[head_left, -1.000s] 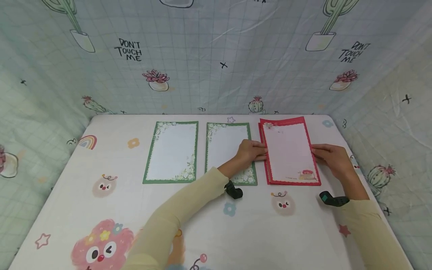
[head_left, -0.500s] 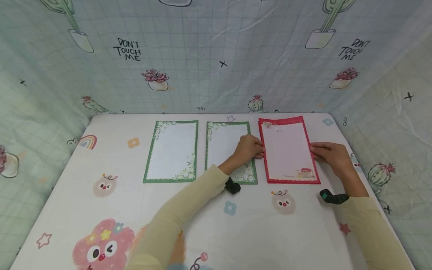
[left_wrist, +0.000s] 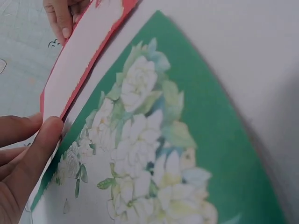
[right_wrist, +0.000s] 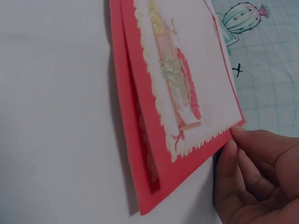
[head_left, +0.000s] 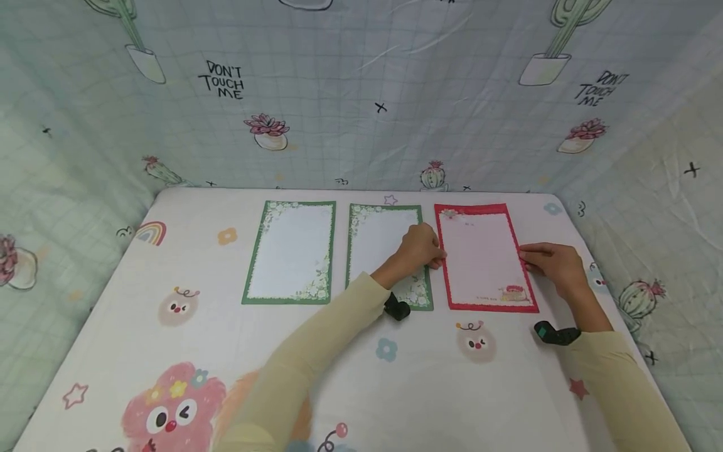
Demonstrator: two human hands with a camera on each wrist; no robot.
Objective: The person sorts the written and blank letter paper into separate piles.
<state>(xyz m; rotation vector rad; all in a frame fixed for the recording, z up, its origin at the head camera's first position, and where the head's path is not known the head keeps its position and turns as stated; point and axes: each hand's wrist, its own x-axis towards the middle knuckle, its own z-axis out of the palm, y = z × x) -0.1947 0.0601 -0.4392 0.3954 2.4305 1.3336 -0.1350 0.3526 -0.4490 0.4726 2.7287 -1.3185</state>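
Note:
A small stack of red-bordered paper sheets (head_left: 480, 260) with a cake drawing in one corner is at the right of the table. My left hand (head_left: 419, 247) pinches its left long edge between thumb and fingers. On the opposite edge, my right hand (head_left: 556, 263) pinches the sheets with thumb and forefinger. In the right wrist view the red sheets (right_wrist: 154, 154) lie one over another, slightly offset at the near corner. Under my left wrist lies a green-bordered sheet (head_left: 378, 245) with white flowers, partly covered by my hand and forearm.
Another green-bordered sheet (head_left: 290, 251) lies farther left, its long side toward the first. A white tablecloth (head_left: 440, 402) with cartoon prints covers the table. Patterned curtains (head_left: 333, 94) hang behind and at both sides. My right forearm is near the table's right edge.
The red sheets, staggered at the left edge one second ago, now show nearly one outline from above. Their far edge has come slightly nearer. Both hands stay at the edges.

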